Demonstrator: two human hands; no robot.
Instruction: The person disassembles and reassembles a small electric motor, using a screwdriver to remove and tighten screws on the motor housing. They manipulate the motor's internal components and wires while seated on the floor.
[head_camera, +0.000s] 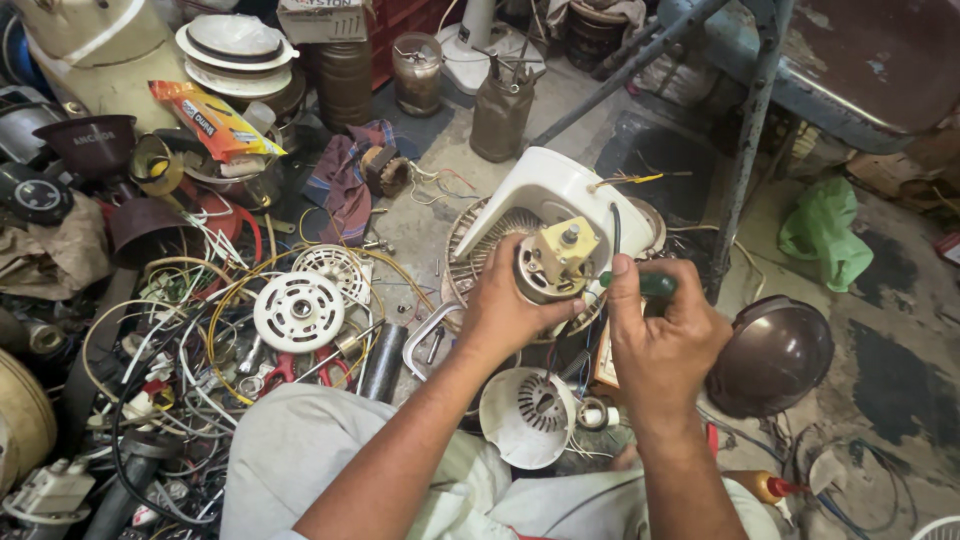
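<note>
Head cam looking straight down at a pretty cluttered repair spot on a concrete floor (900, 330). Dead centre is a fan motor (548, 262), a round metal unit with a yellowish gearbox block on top, sitting in a white plastic housing (545, 190) that tilts up and away from the person. Everything else I'll place off that motor.

Left hand (505, 305) is curled around the motor's near-left side, fingers wrapped on the round body, so it's closed on it. Right hand (665, 335) is just right of the motor, closed around a green-handled screwdriver (650, 285), thumb pressed along the handle. The tip points in toward the motor, but I can't tell exactly where it lands because the fingers cover it.

Just below the motor, between the two forearms, a white vented motor cover (528, 412) lies on the floor. Right of the motor, a little past the right hand, is a dark brown dome-shaped cover (775, 355). Further right and up, a crumpled green plastic bag (825, 232).

Left of the motor is a white round slotted disc (299, 311) on top of a tangle of yellow, white and black wires (200, 340). Well up and left, an orange snack packet (210, 120) and a stack of white plates (236, 52). Above the motor stands a brown tin holding tools (500, 112).
</note>
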